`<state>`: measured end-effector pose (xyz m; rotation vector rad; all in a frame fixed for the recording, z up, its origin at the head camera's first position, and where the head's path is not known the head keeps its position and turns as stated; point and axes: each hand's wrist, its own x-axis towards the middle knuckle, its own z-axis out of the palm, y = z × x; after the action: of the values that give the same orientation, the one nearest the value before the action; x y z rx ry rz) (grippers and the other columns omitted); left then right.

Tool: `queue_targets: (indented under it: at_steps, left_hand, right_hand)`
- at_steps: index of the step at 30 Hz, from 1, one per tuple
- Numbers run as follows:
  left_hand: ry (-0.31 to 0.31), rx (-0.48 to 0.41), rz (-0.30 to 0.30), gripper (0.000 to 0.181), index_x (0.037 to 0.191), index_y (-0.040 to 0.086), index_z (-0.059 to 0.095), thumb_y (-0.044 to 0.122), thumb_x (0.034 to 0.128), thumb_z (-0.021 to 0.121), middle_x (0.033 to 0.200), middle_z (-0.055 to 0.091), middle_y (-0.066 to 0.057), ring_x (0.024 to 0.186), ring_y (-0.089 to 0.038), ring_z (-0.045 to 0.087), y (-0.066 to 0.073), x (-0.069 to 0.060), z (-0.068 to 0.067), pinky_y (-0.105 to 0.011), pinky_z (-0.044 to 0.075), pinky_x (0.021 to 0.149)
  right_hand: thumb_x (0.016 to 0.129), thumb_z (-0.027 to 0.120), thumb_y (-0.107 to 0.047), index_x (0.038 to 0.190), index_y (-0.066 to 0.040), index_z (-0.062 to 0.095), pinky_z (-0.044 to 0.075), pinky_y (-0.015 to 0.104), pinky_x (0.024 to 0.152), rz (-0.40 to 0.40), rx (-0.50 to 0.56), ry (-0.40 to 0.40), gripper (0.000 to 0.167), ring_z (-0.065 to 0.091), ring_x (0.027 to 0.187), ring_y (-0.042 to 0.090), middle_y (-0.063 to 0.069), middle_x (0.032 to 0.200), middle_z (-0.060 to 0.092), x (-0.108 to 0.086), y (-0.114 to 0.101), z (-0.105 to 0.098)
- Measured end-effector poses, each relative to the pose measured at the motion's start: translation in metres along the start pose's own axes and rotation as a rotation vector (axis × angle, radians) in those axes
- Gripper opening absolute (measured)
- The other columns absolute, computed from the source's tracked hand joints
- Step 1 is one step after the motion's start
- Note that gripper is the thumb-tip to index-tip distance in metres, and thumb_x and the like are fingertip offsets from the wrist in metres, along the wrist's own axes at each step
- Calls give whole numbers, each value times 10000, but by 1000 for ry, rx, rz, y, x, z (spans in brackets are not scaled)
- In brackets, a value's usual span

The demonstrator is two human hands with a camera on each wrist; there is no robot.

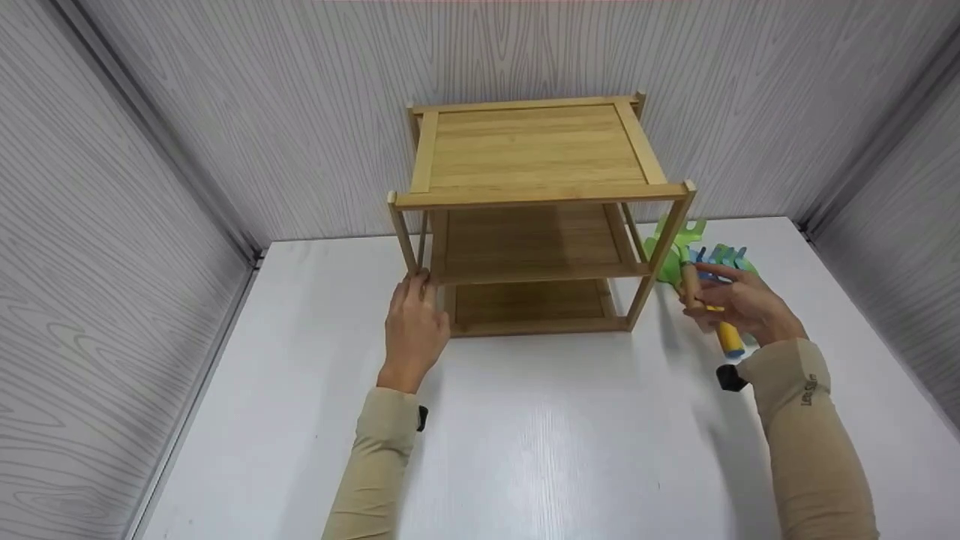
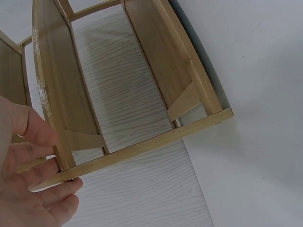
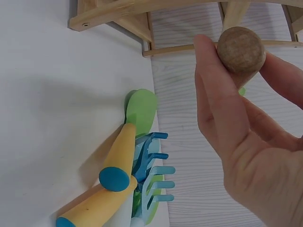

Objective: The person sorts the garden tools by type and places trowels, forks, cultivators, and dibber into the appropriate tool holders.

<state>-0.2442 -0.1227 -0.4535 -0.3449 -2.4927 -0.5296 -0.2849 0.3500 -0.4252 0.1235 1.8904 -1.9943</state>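
Observation:
A three-tier wooden shelf rack (image 1: 536, 150) stands against the back wall. My left hand (image 1: 416, 326) grips its front left post near the middle shelf. The left wrist view shows the thumb and fingers about the rack's wooden frame (image 2: 142, 146). On the right, my right hand (image 1: 742, 300) holds a small green garden fork by its wooden handle (image 1: 691, 286), prongs pointing away, raised above the table. In the right wrist view the handle's round end (image 3: 241, 51) faces the camera, pinched between thumb and fingers. Its green head is mostly hidden there.
Toy garden tools lie beside the rack's right side: a yellow handle (image 3: 122, 153) with a blue end, a second yellow handle (image 3: 94, 208), a green blade (image 3: 143, 111), and light blue rake prongs (image 3: 161, 184). Wood-grain walls (image 1: 135, 225) enclose the white table (image 1: 540, 450).

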Motion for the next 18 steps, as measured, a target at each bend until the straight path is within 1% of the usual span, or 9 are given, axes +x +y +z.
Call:
queue_targets:
  at_steps: [5, 8, 11, 13, 15, 18]
  left_hand:
    - [9, 11, 0, 439, 1288, -127, 604, -49, 860, 662, 1319, 576, -263, 1257, -459, 525, 0, 1, 1, -495, 422, 1094]
    - [11, 16, 8, 432, 1286, -128, 605, -44, 866, 665, 1322, 574, -264, 1258, -451, 527, 0, 2, 1, -489, 430, 1089]
    - [8, 12, 7, 419, 1276, -127, 611, -52, 866, 660, 1327, 572, -266, 1263, -449, 525, 0, 2, 2, -486, 429, 1091]
    - [3, 6, -2, 420, 1278, -125, 610, -50, 868, 658, 1332, 570, -263, 1267, -448, 521, 1, 2, 1, -486, 429, 1092]
    - [-2, -4, -11, 425, 1282, -127, 606, -50, 868, 661, 1336, 567, -263, 1271, -449, 517, 1, 2, 0, -489, 429, 1091]
    - [-6, -17, -16, 432, 1286, -130, 602, -45, 868, 671, 1337, 564, -263, 1272, -451, 513, 1, 1, 0, -494, 434, 1086]
  right_hand:
    - [991, 533, 64, 1617, -6, 92, 573, 315, 886, -14, 27, 2, 769, 654, 1007, 137, 29, 1191, 550, -4, -8, 0]
    - [983, 540, 82, 1617, -11, 109, 581, 323, 873, -19, 78, 6, 772, 655, 1009, 158, 27, 1152, 586, -8, -11, -1]
    - [978, 552, 84, 1612, -7, 130, 588, 332, 859, -40, 97, 7, 767, 653, 988, 167, 38, 1145, 585, -11, -13, 0]
    - [980, 561, 73, 1600, -21, 186, 589, 334, 854, -58, 102, 6, 730, 647, 974, 163, 46, 1150, 578, -12, -15, 0]
    - [985, 563, 64, 1563, -49, 285, 591, 341, 854, -79, 107, -1, 652, 640, 958, 165, 58, 1154, 561, -13, -16, 1]
    - [987, 554, 73, 1420, -104, 464, 594, 360, 853, -107, 140, -17, 477, 655, 952, 189, 81, 1161, 555, -14, -19, 2]
